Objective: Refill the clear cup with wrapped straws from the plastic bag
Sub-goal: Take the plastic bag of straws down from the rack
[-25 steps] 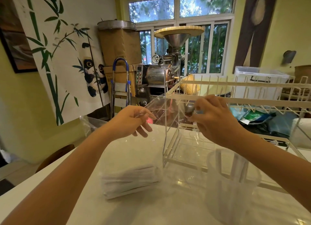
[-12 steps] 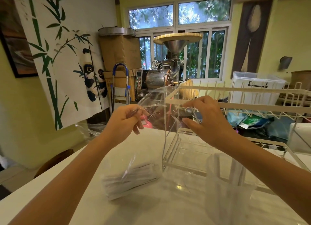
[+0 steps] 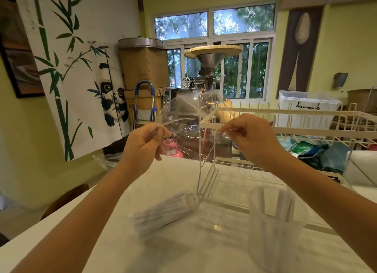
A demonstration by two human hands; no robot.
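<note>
A clear plastic bag [image 3: 183, 113] is held up above the white table, stretched between both hands. My left hand [image 3: 142, 142] pinches its left edge and my right hand [image 3: 251, 138] pinches its right edge. A bundle of white wrapped straws [image 3: 165, 213] lies on the table below the bag, tilted up to the right. The clear cup [image 3: 273, 230] stands at the front right with a few wrapped straws upright in it.
A white wire dish rack [image 3: 285, 130] stands behind the cup, over the right half of the white table [image 3: 167, 179]. Beyond the table's far edge are a pink object [image 3: 173, 148], a metal machine with a funnel [image 3: 210, 68] and a step ladder [image 3: 144, 105].
Both hands have stayed pinched on the bag and drawn nearer together, higher in view. The straw bundle now lies tilted on the table, and no plastic film shows over it.
</note>
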